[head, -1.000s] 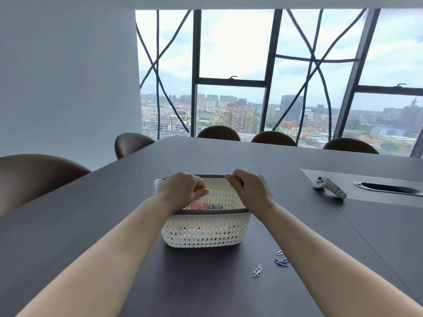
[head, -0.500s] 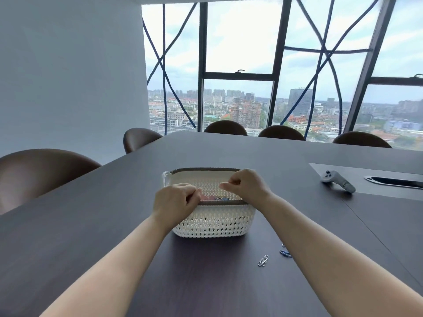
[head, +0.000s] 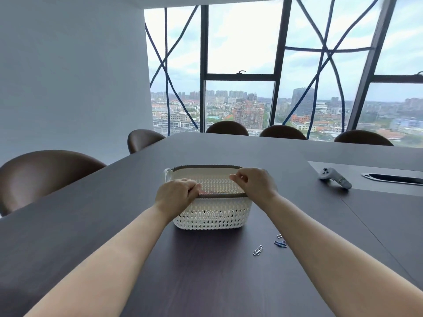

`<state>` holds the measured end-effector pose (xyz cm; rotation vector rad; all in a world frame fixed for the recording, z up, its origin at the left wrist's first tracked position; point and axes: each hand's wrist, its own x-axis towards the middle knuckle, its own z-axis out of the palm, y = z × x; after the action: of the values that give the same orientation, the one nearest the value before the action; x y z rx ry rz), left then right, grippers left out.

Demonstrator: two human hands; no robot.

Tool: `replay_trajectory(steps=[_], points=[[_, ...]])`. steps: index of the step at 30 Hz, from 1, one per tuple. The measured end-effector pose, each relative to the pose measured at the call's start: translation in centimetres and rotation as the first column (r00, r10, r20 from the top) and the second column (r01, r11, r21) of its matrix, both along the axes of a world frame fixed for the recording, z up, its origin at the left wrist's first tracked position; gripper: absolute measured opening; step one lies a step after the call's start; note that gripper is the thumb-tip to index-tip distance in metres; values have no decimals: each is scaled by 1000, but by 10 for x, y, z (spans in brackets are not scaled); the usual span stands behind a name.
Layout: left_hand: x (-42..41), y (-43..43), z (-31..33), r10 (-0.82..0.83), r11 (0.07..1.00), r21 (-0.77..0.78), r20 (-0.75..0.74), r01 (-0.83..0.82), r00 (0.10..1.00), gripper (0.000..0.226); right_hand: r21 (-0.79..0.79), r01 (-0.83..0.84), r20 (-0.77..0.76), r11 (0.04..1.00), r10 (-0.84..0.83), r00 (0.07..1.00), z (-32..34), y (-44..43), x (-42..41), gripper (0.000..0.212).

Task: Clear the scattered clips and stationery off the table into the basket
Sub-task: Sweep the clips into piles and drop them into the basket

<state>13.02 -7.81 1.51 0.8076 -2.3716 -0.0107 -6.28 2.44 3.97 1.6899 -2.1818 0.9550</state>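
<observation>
A white lattice basket with a grey rim stands on the dark table, with pink and blue items just visible inside. My left hand is curled into a loose fist at the basket's near rim, left side. My right hand hovers over the right end of the basket with its fingers pinched together; nothing shows in either hand. On the table in front and to the right of the basket lie a pair of silver paper clips, blue paper clips and one small silver clip, partly beside my right forearm.
A grey handheld controller lies on the lighter table inset at the right, next to a long cable slot. Brown chairs line the left and far sides of the table. Large windows fill the far wall.
Both hands have drawn back from above the basket's middle toward its near rim, the left one sinking onto the rim. The view has tilted up, and the clips on the table lie as before.
</observation>
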Motion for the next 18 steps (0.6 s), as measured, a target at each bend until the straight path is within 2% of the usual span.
replay_trajectory(steps=[2,4,7,9,11,13,15,16,18], points=[[1,6,1,-12,999,-33,-17,11,1000,41,-50,-12,5,999,12,1000,1,13,-5,34],[-4,16,-5,-53,977,-211,-89,33,995,36,-100,1,-11,995,-2,1000,1,32,-13,33],[-26,47,-18,-174,880,-461,-95,112,980,19,-108,77,-1,991,-78,997,-16,68,-34,27],[-46,69,-31,-277,813,-539,-27,219,961,22,-67,111,44,991,-109,993,-38,93,-51,17],[-66,87,-43,-312,826,-460,105,324,944,25,39,132,89,991,-135,987,-61,118,-69,15],[-81,98,-57,-337,903,-183,261,389,905,37,215,154,103,964,-179,978,-81,141,-88,25],[-90,105,-70,-382,924,202,411,325,828,56,375,177,100,910,-230,968,-95,160,-103,40],[-94,107,-76,-389,916,292,477,275,788,63,437,181,113,881,-253,961,-100,168,-107,48],[-101,108,-82,-381,915,344,561,212,735,69,550,177,116,817,-284,952,-108,177,-110,59]])
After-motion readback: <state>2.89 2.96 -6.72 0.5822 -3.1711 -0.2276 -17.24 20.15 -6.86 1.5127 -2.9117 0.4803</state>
